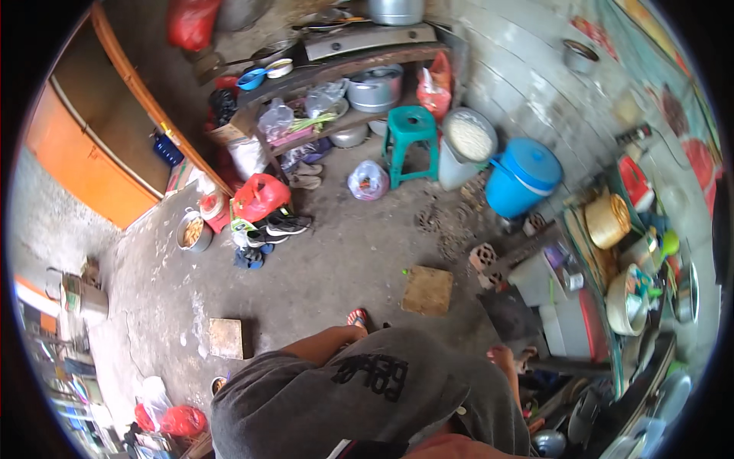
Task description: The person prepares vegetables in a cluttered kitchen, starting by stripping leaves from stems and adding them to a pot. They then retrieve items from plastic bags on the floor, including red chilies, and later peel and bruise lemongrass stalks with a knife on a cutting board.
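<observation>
Neither of my hands shows clearly. Bare skin, perhaps part of an arm, crosses the bottom edge, with no fingers visible. Before me spread grey shorts (367, 396) with dark printed writing. One foot in a red-strapped sandal (356, 317) rests on the concrete floor (321, 258); another bare limb shows right of the shorts, its end hard to make out. Ahead on the floor lies a flat square wooden board (427, 290), and a paler square block (226, 338) is to the left. Partly hidden by the shorts, a small bowl (218, 385) stands at their left edge.
A green plastic stool (412, 140), a bucket with white contents (467, 137) and a blue lidded bucket (523, 177) stand by the wall. Shoes (281, 224) and a pot of food (194, 231) are front left. A cluttered rack (616, 344) borders the right, near hollow bricks (484, 261).
</observation>
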`<state>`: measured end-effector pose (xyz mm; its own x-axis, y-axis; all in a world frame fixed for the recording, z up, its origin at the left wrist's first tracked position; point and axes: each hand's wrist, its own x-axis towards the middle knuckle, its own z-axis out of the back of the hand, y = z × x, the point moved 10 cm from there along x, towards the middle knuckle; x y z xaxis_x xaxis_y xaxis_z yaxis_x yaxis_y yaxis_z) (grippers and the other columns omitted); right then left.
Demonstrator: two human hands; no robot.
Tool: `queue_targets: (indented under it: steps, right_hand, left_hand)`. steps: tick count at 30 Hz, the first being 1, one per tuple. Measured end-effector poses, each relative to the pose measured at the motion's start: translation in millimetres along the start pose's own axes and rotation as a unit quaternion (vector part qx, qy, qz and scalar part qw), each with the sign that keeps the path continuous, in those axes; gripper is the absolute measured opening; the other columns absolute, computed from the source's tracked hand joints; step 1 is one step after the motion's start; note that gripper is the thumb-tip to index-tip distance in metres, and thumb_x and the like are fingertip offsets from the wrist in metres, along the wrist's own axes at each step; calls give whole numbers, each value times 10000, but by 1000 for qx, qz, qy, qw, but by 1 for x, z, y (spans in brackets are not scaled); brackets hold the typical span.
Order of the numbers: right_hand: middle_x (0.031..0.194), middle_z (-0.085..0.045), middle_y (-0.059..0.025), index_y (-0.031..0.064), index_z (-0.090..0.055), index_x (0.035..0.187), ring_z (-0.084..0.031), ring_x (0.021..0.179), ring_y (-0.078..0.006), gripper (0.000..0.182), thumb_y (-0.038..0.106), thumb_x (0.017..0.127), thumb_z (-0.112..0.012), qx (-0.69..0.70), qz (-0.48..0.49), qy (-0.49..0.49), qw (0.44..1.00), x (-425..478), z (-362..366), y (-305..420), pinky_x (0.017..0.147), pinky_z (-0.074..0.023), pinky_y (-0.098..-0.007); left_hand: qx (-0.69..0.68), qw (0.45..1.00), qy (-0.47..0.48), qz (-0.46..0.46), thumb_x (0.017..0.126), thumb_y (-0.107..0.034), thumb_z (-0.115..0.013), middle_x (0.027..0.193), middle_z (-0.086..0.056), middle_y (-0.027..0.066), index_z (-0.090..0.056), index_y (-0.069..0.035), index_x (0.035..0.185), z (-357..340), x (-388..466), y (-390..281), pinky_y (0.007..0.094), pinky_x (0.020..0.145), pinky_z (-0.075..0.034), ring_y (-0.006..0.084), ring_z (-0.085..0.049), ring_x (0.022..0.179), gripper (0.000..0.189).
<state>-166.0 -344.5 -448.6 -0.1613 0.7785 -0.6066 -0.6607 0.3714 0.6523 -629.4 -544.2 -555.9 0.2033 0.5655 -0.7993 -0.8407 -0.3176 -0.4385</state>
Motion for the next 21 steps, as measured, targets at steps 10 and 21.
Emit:
queue_targets:
  steps: [10, 21]
  right_hand:
    - [826, -646, -125, 57, -648, 912, -621, 742, -258, 232, 211, 757, -570, -283, 104, 161, 940, 90, -206, 233, 676, -475, -371]
    - [830, -637, -103, 95, -637, 934, -636, 702, -208, 168, 142, 825, -518, -279, -129, 189, 933, 210, -187, 263, 581, -511, -347]
  left_hand:
    - [-198, 939, -196, 201, 778, -404, -541, 1095, -606, 111, -559, -134, 1136, 138, -138, 220, 389, 865, -448, 297, -568, 1021, 448]
    - [-338, 916, -209, 54, 778, -439, -577, 1074, -615, 105, -583, -115, 1098, 254, -35, 236, 377, 857, -450, 269, -577, 1012, 456]
